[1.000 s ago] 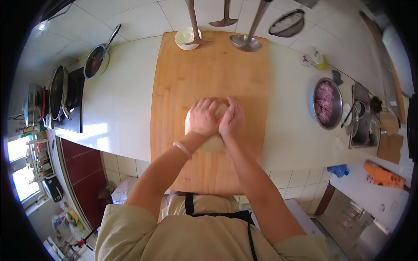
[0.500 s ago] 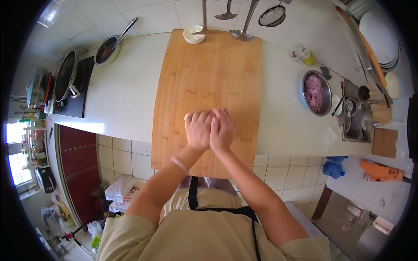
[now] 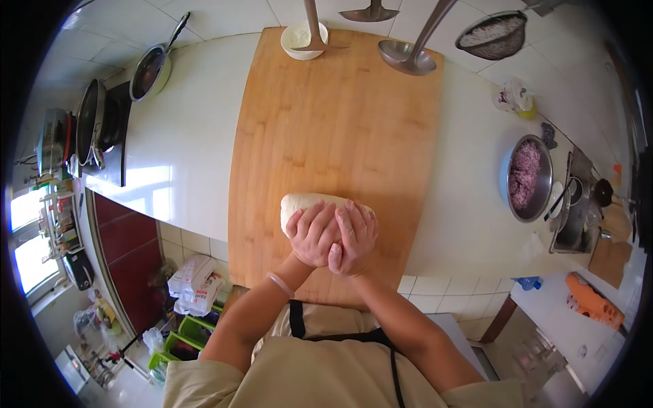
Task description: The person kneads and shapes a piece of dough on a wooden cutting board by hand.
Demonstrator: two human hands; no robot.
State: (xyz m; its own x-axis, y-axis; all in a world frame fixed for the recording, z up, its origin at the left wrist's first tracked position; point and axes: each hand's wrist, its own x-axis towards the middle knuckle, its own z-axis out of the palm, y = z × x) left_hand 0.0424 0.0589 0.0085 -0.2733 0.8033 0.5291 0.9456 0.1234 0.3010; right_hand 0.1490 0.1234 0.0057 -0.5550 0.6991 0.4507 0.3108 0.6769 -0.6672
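Observation:
A pale lump of dough lies across the wooden board, close to the board's near end. My left hand presses on its near side, fingers bent over the top. Beside it and overlapping it, my right hand also bears on the dough, with its thumb tucked against the left hand. Both palms hide the middle and near face of the dough.
A small white bowl of powder stands at the board's far edge. A ladle and a strainer hang above. To the right sits a metal bowl of purple grains; a frying pan is at left.
The camera view has shifted, so the board looks larger and nearer. My hands have drawn back towards my body, and the dough's far edge, mostly hidden before, now shows beyond my fingers.

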